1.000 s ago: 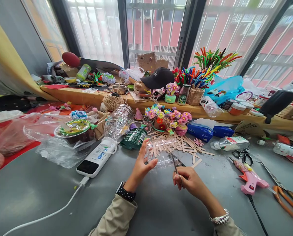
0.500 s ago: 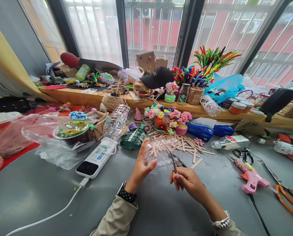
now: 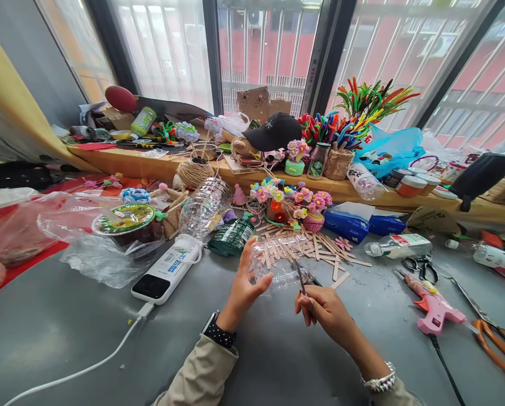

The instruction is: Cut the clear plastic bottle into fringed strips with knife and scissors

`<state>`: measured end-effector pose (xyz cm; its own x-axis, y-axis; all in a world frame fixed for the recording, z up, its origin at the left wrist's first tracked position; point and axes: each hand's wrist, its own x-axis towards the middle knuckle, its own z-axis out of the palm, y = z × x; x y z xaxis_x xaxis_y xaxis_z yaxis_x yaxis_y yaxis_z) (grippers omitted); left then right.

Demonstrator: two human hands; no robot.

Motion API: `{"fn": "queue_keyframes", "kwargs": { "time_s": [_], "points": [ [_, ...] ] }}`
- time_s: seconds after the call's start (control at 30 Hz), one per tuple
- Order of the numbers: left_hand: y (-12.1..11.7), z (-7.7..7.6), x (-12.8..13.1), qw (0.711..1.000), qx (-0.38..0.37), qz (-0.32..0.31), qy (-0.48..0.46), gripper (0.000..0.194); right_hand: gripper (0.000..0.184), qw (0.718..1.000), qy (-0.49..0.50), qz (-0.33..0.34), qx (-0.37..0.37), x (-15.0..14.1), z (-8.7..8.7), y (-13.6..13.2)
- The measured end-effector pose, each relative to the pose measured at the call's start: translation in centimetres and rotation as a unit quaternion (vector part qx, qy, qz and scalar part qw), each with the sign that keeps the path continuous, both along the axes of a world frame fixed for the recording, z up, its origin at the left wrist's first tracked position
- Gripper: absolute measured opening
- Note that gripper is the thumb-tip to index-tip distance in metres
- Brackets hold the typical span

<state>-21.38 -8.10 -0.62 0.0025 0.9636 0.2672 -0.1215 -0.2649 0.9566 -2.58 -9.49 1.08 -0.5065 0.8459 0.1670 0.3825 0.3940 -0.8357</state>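
Observation:
My left hand (image 3: 244, 287) grips a cut piece of clear plastic bottle (image 3: 280, 262), its thumb on the near side and its fingers around the left end. The ribbed plastic lies on its side just above the table, with the background showing through. My right hand (image 3: 326, 313) is closed around a slim dark metal tool (image 3: 299, 276). That tool points up and forward, its tip against or just in front of the bottle piece's right part. Fingers hide its lower end, so I cannot tell its kind. Behind the plastic lie loose wooden craft sticks (image 3: 326, 248).
To the right are a pink glue gun (image 3: 436, 310), black-handled scissors (image 3: 421, 268) and orange-handled scissors (image 3: 493, 338). A white power bank (image 3: 167, 270) with a cable lies at left. Behind stand a green plastic piece (image 3: 231, 237), flower crafts (image 3: 314, 208) and blue tissue packs (image 3: 345, 223).
Both hands keep nearly the same pose around the bottle piece and the metal tool. The whole view has shifted very slightly.

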Motion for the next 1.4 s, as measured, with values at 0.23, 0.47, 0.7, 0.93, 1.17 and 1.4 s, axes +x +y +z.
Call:
{"fn": "queue_keyframes", "kwargs": {
  "time_s": [0.23,0.47,0.7,0.93,1.17,1.4],
  "points": [
    [0.0,0.0,-0.1,1.0,0.016,-0.002,0.015,0.078,0.056,0.999,0.004,0.026,-0.024,0.3,0.4,0.0],
    [0.0,0.0,0.0,1.0,0.016,-0.011,0.009,0.077,0.059,0.997,-0.004,0.059,-0.054,0.7,0.7,-0.1],
    [-0.2,0.4,0.3,1.0,-0.004,-0.016,-0.017,0.077,0.05,0.995,-0.018,0.054,-0.077,1.0,0.9,-0.2],
    [0.5,-0.3,0.7,0.996,-0.044,0.017,-0.08,0.075,0.04,0.994,-0.087,0.012,-0.071,1.1,0.6,0.1],
    [0.5,-0.1,0.7,0.999,-0.021,0.036,-0.026,0.071,0.043,0.994,-0.101,0.024,-0.041,1.0,0.2,0.3],
    [0.5,-0.4,0.7,0.999,0.0,0.043,-0.026,0.066,0.051,0.996,-0.081,0.027,-0.015,1.0,0.2,0.1]
  ]
}}
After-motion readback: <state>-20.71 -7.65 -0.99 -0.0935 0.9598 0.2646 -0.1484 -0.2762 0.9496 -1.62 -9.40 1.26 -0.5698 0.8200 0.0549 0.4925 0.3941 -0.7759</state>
